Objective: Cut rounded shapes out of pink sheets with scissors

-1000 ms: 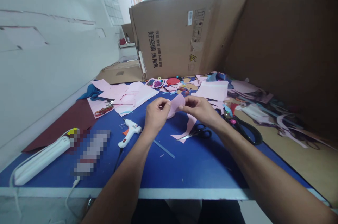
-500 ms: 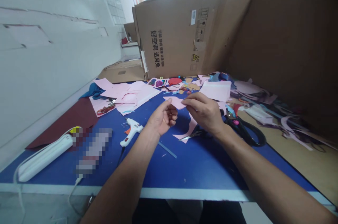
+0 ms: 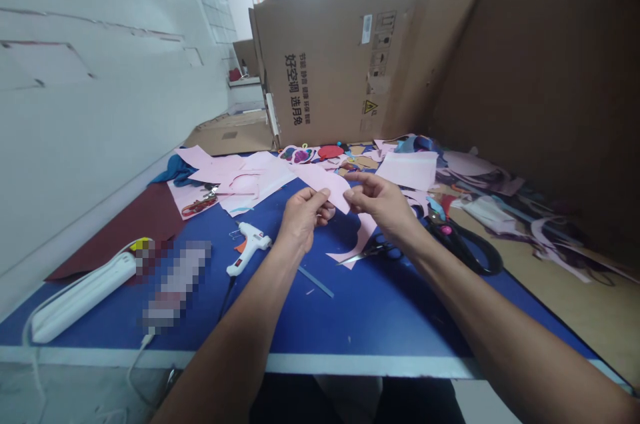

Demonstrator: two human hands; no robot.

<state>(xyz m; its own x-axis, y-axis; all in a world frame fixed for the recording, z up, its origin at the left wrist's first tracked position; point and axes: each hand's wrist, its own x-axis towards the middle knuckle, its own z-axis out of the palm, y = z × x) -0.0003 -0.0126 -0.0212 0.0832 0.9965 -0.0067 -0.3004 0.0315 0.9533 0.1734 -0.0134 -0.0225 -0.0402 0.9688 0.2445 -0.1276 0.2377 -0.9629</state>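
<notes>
A cut piece of pink sheet with a curved edge is held up between my two hands above the blue table. My left hand pinches its lower left edge between thumb and fingers. At its right edge, my right hand grips it with thumb and bent fingers, the index finger stretched along the top. Below my right hand lie scissors, partly over a curved pink offcut. A white glue gun rests left of my left hand.
Pink sheets lie at the back left, beside a maroon sheet. A white power strip is at the left edge. Large black-handled shears and scraps fill the right. A cardboard box stands behind.
The pink piece has been turned and raised, showing more of its face. My left thumb and fingers have closed on its edge, while my right hand's grip has shifted.
</notes>
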